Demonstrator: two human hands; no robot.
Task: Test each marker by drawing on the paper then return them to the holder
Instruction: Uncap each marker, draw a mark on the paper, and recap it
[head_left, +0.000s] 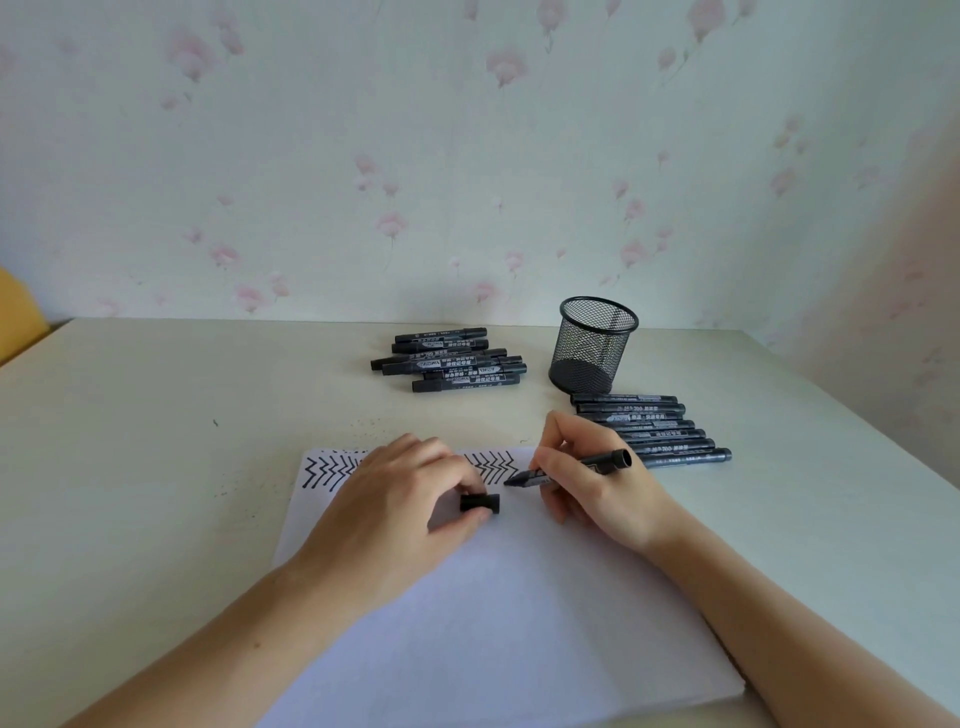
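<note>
Now a marker (569, 470) is held in the right hand (597, 483), its cap (480, 503) pinched by the left hand (405, 499); recapping is likely called for next.

— Bright, even and soft overall, like diffuse daylight; no glare anywhere.

— Shadows?

— Faint only: a pale smudge on the wall (467, 156) behind the mesh holder (594, 345), soft shade under the forearms.

— Sharpness?

— Slightly soft throughout, with print on the markers (449, 358) left of the holder barely legible.

— Edges?

— Wide-angle bending of the table (156, 415) edge, stretched corners.
</note>
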